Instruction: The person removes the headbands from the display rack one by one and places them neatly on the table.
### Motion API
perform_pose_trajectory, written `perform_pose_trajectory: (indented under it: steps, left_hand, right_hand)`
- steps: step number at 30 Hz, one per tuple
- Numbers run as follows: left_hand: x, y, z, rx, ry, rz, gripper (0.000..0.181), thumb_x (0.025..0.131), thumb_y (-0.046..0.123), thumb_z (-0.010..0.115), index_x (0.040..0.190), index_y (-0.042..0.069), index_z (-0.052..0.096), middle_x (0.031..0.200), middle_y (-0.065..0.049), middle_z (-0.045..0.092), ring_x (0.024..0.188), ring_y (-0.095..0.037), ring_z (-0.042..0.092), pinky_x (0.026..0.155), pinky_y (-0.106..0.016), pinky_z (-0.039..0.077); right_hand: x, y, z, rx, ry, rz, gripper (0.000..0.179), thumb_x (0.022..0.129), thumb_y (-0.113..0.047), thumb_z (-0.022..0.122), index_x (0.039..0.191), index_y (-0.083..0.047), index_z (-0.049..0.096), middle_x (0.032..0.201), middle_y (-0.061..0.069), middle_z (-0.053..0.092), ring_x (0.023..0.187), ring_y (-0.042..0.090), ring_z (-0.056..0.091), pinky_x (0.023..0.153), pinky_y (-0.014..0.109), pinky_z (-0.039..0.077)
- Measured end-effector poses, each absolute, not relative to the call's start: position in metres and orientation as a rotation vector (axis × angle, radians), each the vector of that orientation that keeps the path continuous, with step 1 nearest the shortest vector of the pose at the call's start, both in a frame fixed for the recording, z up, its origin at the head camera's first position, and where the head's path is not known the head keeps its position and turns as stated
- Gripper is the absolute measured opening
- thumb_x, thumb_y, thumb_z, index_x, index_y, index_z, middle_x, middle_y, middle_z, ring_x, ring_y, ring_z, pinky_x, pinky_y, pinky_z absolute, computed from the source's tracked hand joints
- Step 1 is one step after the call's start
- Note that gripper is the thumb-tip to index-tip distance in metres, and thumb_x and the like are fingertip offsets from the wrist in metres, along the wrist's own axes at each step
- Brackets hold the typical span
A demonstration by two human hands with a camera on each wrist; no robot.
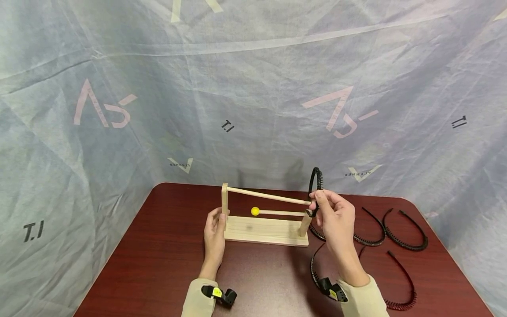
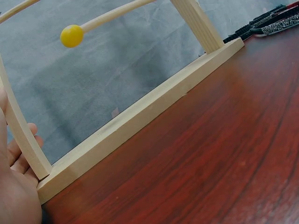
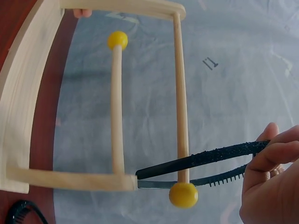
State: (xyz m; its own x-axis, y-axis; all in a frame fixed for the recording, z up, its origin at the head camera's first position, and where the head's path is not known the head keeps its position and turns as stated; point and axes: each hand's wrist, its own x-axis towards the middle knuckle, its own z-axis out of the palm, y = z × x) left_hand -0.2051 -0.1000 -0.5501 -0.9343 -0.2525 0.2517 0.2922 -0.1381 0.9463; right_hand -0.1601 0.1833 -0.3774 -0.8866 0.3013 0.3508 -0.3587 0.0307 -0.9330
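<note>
A pale wooden rack [image 1: 261, 231] has a tall left post, a short right post and two rods tipped with yellow balls. My left hand [image 1: 214, 240] holds the tall post [image 1: 224, 200] low down, thumb in front and fingers behind. My right hand [image 1: 336, 220] pinches a black toothed headband [image 3: 215, 155] by its curved part. In the right wrist view, the headband's arms cross the upper rod [image 3: 181, 93] close to its yellow ball [image 3: 183, 195], with their tips beside the short post [image 3: 74, 179]. The lower rod [image 3: 117, 107] carries no headband.
Several more black headbands lie on the dark red table [image 1: 158, 264] to the right, among them one at the far right [image 1: 412, 246] and one nearer the front [image 1: 409, 290]. Behind the table hangs a grey printed cloth [image 1: 253, 110].
</note>
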Motion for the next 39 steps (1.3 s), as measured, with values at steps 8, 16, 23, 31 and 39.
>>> perform_pose_trajectory:
  steps: [8,16,23,31,39]
  left_hand:
    - [-0.205,-0.1,-0.549,-0.036,-1.784,-2.135,0.034,0.12,0.013,0.051,0.148,-0.005,0.055,0.148,-0.036,0.063,0.138,-0.02,0.064,0.111,-0.022,0.043]
    - [-0.205,-0.1,-0.547,-0.036,-1.785,-2.136,0.034,0.12,0.013,0.051,0.148,-0.005,0.055,0.147,-0.034,0.065,0.14,-0.024,0.064,0.112,-0.022,0.043]
    - [-0.205,-0.1,-0.548,-0.055,-1.78,-2.136,0.034,0.12,0.012,0.051,0.149,-0.005,0.054,0.148,-0.036,0.063,0.141,-0.024,0.064,0.113,-0.021,0.042]
    - [-0.205,-0.1,-0.548,-0.046,-1.766,-2.133,0.033,0.119,0.011,0.051,0.148,-0.006,0.055,0.147,-0.037,0.063,0.137,-0.016,0.066,0.112,-0.021,0.042]
    - [-0.205,-0.1,-0.549,-0.051,-1.758,-2.143,0.034,0.12,0.011,0.05,0.148,-0.007,0.054,0.147,-0.037,0.063,0.134,-0.009,0.066,0.112,-0.021,0.042]
  right_hand:
    - [-0.16,0.197,-0.38,0.016,-1.873,1.866,0.023,0.113,-0.006,0.064,0.102,0.012,0.074,0.069,-0.001,0.068,0.044,0.007,0.04,0.044,0.02,0.032]
    - [-0.157,0.211,-0.383,0.008,-1.885,1.869,0.027,0.113,-0.01,0.065,0.105,0.014,0.073,0.069,0.0,0.068,0.045,0.007,0.039,0.046,0.022,0.033]
    - [-0.155,0.23,-0.391,0.093,-2.01,1.734,0.024,0.113,-0.01,0.065,0.107,0.012,0.074,0.074,0.0,0.069,0.051,0.013,0.045,0.05,0.027,0.036]
    - [-0.15,0.252,-0.403,0.194,-2.197,1.448,0.016,0.113,-0.006,0.066,0.105,0.001,0.078,0.079,-0.01,0.07,0.056,0.015,0.051,0.05,0.027,0.041]
    - [-0.143,0.279,-0.415,0.201,-2.301,1.285,0.01,0.108,-0.004,0.072,0.11,-0.004,0.082,0.093,-0.02,0.077,0.06,0.012,0.057,0.053,0.023,0.044]
